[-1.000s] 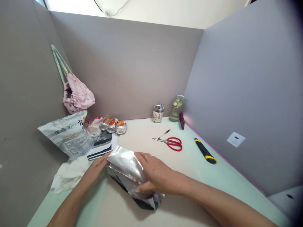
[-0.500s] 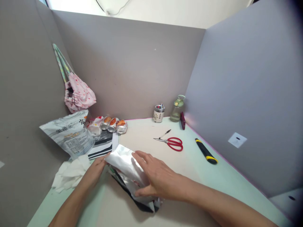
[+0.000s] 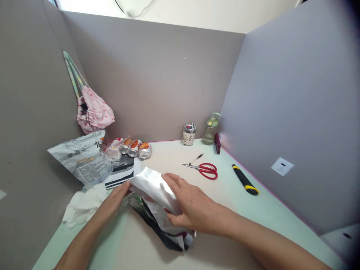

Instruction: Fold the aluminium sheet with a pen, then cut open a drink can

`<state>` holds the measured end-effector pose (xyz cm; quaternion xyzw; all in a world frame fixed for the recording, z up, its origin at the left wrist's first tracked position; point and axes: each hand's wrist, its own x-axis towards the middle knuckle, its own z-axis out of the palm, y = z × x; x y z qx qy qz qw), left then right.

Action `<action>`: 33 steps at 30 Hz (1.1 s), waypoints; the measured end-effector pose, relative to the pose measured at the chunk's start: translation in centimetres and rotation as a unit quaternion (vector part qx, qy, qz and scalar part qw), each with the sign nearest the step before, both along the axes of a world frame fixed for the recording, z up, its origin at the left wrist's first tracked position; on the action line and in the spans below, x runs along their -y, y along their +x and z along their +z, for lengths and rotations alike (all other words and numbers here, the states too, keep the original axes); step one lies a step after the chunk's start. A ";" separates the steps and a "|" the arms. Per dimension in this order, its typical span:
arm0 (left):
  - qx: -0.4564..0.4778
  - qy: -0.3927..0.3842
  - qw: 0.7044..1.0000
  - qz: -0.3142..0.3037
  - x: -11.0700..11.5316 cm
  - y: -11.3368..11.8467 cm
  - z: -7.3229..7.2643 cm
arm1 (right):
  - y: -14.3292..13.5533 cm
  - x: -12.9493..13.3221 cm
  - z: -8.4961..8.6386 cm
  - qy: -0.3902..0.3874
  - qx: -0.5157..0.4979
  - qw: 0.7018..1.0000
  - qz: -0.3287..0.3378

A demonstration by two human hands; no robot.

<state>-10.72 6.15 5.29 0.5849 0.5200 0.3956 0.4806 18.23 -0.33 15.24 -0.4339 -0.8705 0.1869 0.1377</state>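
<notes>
A silvery foil bag (image 3: 153, 187) stands tilted over a dark, crumpled package (image 3: 157, 227) at the front middle of the table. My right hand (image 3: 188, 204) grips the foil bag from its right side, thumb low and fingers over the top. At the bag's left upper corner, my left hand (image 3: 119, 195) pinches the foil edge with its fingertips. White tissues (image 3: 84, 206) lie left of my left hand, beside a large grey-white printed bag (image 3: 84, 161).
Three cans (image 3: 135, 148) lie behind at the left. Red-handled scissors (image 3: 206, 170), a pen (image 3: 197, 158) and a black-yellow cutter (image 3: 245, 180) lie to the right. Near the back partition stand a pen tin (image 3: 188, 135) and a green bottle (image 3: 209, 131).
Both hands have moved slightly; the foil bag's top has shifted right and up, opening a wider gap from the dark package.
</notes>
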 end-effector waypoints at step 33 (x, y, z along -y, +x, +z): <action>-0.143 -0.015 0.988 -0.051 0.1 -1.3 -0.6 | -0.4 -1.1 -2.4 -0.112 0.043 0.992 0.034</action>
